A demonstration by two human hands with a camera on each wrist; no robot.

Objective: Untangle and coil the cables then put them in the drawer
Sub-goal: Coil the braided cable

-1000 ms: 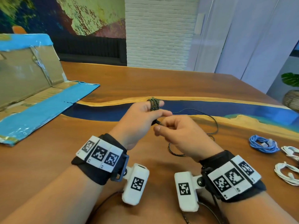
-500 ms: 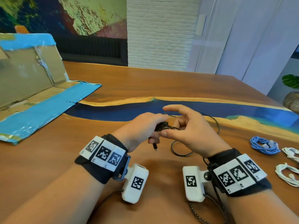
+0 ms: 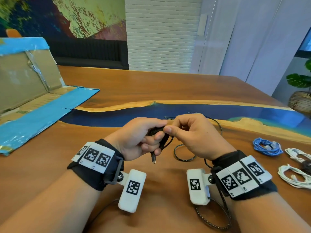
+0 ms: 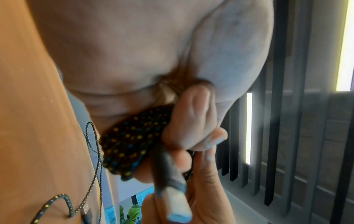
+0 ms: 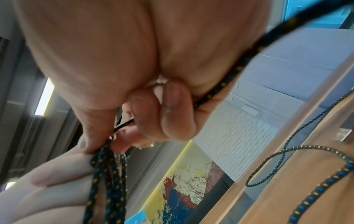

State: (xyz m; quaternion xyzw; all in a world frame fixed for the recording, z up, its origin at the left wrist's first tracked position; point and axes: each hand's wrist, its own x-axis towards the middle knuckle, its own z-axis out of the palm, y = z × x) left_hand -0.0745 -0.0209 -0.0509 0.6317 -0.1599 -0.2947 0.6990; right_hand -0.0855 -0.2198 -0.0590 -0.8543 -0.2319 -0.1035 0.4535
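Cardboard (image 3: 25, 84) with blue tape lies opened out at the far left of the desk (image 3: 151, 86); whether it serves as the drawer I cannot tell, and no cable shows in it. Toward the middle, the left hand (image 3: 136, 138) is curled round a small bundle of loops of the black braided cable (image 3: 158, 132), one plug (image 3: 153, 159) hanging below the fingers. Just beside it, the right hand (image 3: 193, 133) pinches the same cable at the bundle, while the loose tail (image 3: 183, 157) trails over the desk. At the far right sit a coiled blue cable (image 3: 266, 147) and two coiled white cables (image 3: 296, 176). By my reading, three coils are done, this one is partway, and stowing remains.
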